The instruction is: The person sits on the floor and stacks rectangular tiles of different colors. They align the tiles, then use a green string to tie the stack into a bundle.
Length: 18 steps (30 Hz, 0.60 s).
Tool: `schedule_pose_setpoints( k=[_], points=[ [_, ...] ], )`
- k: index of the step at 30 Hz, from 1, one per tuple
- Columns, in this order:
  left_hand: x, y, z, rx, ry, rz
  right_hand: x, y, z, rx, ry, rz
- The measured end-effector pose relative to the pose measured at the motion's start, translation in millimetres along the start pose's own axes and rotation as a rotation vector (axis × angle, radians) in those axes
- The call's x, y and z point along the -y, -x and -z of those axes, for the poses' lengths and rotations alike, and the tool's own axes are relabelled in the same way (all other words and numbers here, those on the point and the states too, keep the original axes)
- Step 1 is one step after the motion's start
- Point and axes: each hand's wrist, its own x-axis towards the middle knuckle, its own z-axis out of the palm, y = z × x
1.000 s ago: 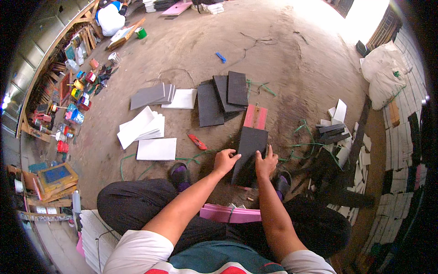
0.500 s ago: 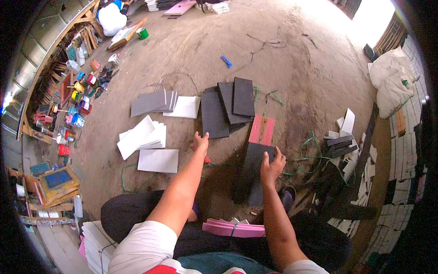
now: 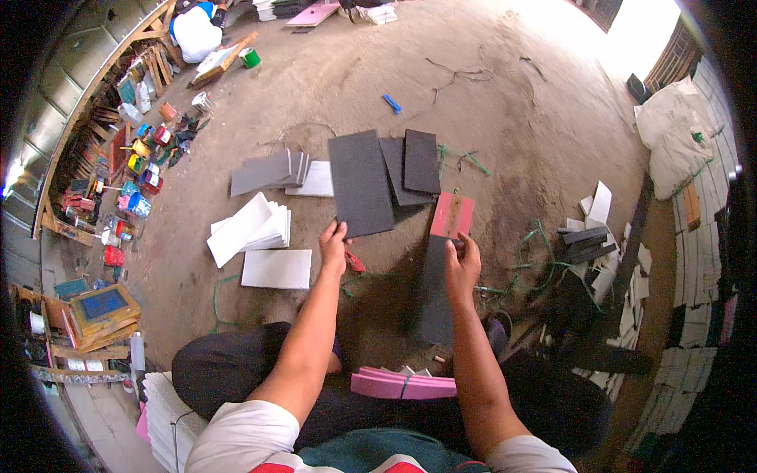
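Note:
My left hand (image 3: 333, 246) pinches the near left corner of a dark grey flat sheet (image 3: 361, 185), which is raised and overlaps the other dark sheets (image 3: 421, 162) to its right. My right hand (image 3: 464, 264) is at the near edge of a red rectangular piece (image 3: 452, 214) with a brownish strip along its middle. The thumb and fingers of that hand are apart; whether they touch the red piece is hard to see. Under the red piece's near end stretches a long dark block (image 3: 435, 296), partly in shadow and partly behind my right hand.
Left of the dark sheets lie grey sheets (image 3: 262, 173) and white sheets (image 3: 251, 229). A small red object (image 3: 355, 262) lies near my left hand. Offcuts (image 3: 587, 236) and green string (image 3: 544, 236) are at right; a pink bundle (image 3: 404, 384) is by my lap. Paint cans line the far left.
My left hand has taken hold of the dark sheet and shifted it leftward and up. My right hand has moved slightly forward and left, to the red piece's near edge.

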Motion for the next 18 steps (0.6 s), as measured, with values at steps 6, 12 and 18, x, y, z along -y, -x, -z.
schedule_pose_setpoints(
  k=[6,12,18],
  points=[
    [10,75,-53,0.547,-0.146,0.034,26,-31,31,0.034,-0.293,-0.194],
    [27,117,-77,0.719,-0.334,-0.057,2,-29,72,-0.088,-0.326,-0.088],
    [43,108,-72,0.55,-0.554,-0.288,-30,29,54,0.062,-0.287,-0.264]
  ],
)
